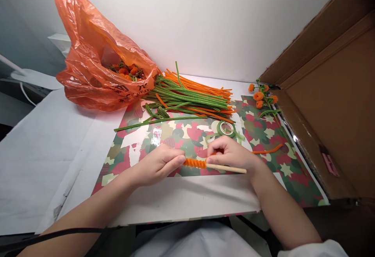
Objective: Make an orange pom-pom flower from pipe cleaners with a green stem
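Note:
My left hand [159, 162] is closed, pinching the left end of an orange pipe cleaner coil [195, 163] wound around a wooden stick [231, 168]. On the coil's right side, my right hand [230, 153] is closed round the stick, whose bare end pokes out to the right. Both hands hover just above a camouflage-patterned sheet [263, 132] in red, green and cream.
A pile of green and orange pipe cleaners [193, 95] lies behind the hands. An orange plastic bag [96, 65] holding small orange pieces sits at the back left. A green tape roll [225, 129], a sprig of orange pom-pom flowers [262, 97] and a cardboard box [331, 104] are to the right.

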Motion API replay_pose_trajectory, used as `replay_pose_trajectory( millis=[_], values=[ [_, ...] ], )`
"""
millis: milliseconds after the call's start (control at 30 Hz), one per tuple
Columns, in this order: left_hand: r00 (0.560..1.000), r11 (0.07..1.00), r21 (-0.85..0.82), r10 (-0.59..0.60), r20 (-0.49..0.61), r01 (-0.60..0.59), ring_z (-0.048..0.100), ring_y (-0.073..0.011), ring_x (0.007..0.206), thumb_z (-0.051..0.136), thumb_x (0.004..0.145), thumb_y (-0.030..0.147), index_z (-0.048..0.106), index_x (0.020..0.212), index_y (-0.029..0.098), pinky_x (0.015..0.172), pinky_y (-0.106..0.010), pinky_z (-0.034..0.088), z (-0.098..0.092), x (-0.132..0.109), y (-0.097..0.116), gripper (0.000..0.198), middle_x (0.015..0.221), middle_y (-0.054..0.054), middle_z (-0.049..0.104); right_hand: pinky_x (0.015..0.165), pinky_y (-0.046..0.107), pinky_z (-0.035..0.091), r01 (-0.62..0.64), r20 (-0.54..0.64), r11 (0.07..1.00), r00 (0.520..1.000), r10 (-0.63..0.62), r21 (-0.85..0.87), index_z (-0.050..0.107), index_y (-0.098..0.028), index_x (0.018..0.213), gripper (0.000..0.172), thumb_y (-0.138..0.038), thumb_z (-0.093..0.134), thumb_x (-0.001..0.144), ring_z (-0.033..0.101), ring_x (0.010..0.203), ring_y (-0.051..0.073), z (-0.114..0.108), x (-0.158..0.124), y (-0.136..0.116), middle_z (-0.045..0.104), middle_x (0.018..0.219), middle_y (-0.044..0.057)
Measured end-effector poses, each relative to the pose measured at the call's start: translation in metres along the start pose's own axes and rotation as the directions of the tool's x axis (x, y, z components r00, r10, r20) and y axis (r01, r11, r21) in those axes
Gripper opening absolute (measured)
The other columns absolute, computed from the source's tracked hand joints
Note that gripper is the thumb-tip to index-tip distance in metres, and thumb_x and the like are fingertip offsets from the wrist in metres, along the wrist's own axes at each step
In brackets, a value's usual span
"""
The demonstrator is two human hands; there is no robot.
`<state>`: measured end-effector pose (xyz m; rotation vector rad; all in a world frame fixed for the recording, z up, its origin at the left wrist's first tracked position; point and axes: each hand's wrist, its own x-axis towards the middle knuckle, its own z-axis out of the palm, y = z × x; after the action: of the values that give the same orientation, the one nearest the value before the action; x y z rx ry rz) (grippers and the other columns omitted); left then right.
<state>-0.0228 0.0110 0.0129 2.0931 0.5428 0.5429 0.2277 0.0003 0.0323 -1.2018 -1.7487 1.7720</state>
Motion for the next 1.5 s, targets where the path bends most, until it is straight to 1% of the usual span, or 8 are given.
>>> replay_pose_trajectory(
  millis=[200,367,567,933,1000,1067,1200,1500],
  values=[
    [0.999,0.932,0.362,-0.04,0.032,0.026,0.037,-0.0092,0.043,0.032,0.098,0.027,0.044,0.062,0.018,0.049,-0.023,0.026,0.003,0.001,-0.005,0.039,0.048,0.005,0.046,0.045,0.02,0.029,0.057,-0.19,0.975,0.977,-0.099,-0.216,0.059,-0.015,0.061,0.027,-0.032,0.065,0.082,0.037,0.048,0.006,0.007,-0.001,-0.003,0.049,0.054,-0.004],
    [0.976,0.776,0.599,-0.103,-0.193,0.2,0.03,-0.0116,0.04,0.028,0.097,0.034,0.044,0.06,0.019,0.046,-0.025,0.016,0.011,0.005,-0.007,0.043,0.045,0.004,0.036,0.051,0.021,0.032,0.098,-0.371,0.859,0.873,-0.317,-0.503,0.063,-0.016,0.064,0.025,-0.023,0.057,0.087,0.042,0.051,0.008,0.02,-0.001,-0.004,0.052,0.056,-0.003],
    [0.893,0.857,0.334,-0.266,-0.364,0.391,0.036,-0.0105,0.044,0.028,0.097,0.035,0.042,0.062,0.019,0.047,-0.023,0.021,0.014,0.007,-0.001,0.041,0.049,0.005,0.037,0.055,0.026,0.034,0.137,-0.403,0.653,0.687,-0.604,-0.745,0.059,-0.017,0.066,0.022,-0.017,0.053,0.088,0.047,0.053,0.011,0.036,0.002,0.0,0.059,0.058,-0.001],
    [0.863,0.916,-0.319,-0.354,-0.36,0.242,0.022,-0.0093,0.049,0.027,0.098,0.046,0.029,0.061,0.021,0.045,-0.025,0.02,0.018,0.003,-0.003,0.045,0.056,0.005,0.024,0.07,0.034,0.042,0.26,-0.488,0.626,0.437,-0.755,-0.735,0.064,-0.019,0.071,0.019,-0.019,0.056,0.088,0.062,0.068,0.017,0.049,0.008,0.007,0.069,0.066,0.002],
    [0.893,0.889,-0.415,-0.336,-0.301,0.194,0.021,-0.0092,0.049,0.028,0.097,0.049,0.03,0.061,0.021,0.045,-0.025,0.02,0.017,0.003,-0.005,0.046,0.057,0.006,0.024,0.066,0.033,0.044,0.367,-0.521,0.713,0.498,-0.693,-0.598,0.067,-0.02,0.074,0.02,-0.026,0.057,0.089,0.061,0.067,0.017,0.045,0.009,0.009,0.069,0.066,0.003],
    [0.926,0.876,-0.45,-0.3,-0.228,0.173,0.02,-0.009,0.049,0.027,0.097,0.05,0.03,0.061,0.021,0.045,-0.025,0.02,0.014,0.002,-0.006,0.046,0.056,0.006,0.024,0.057,0.03,0.043,0.446,-0.473,0.821,0.671,-0.57,-0.357,0.068,-0.019,0.074,0.026,-0.037,0.057,0.09,0.057,0.06,0.015,0.038,0.009,0.01,0.065,0.062,0.003],
    [0.969,0.914,-0.35,-0.239,-0.057,0.204,0.021,-0.0088,0.048,0.026,0.097,0.05,0.03,0.059,0.021,0.044,-0.025,0.019,0.005,0.001,-0.002,0.048,0.054,0.006,0.026,0.047,0.023,0.036,0.313,-0.115,0.949,0.945,-0.307,0.043,0.065,-0.016,0.068,0.035,-0.048,0.063,0.083,0.047,0.052,0.009,0.018,0.007,0.008,0.06,0.063,0.001],
    [0.988,0.984,-0.116,-0.129,0.085,0.138,0.033,-0.0082,0.045,0.026,0.099,0.033,0.038,0.059,0.019,0.047,-0.021,0.03,-0.001,0.002,0.003,0.045,0.05,0.005,0.041,0.039,0.017,0.034,0.095,0.091,0.988,0.99,-0.106,0.12,0.061,-0.014,0.076,0.025,-0.037,0.064,0.085,0.049,0.046,0.006,-0.001,-0.002,0.002,0.056,0.067,-0.001]
  ],
)
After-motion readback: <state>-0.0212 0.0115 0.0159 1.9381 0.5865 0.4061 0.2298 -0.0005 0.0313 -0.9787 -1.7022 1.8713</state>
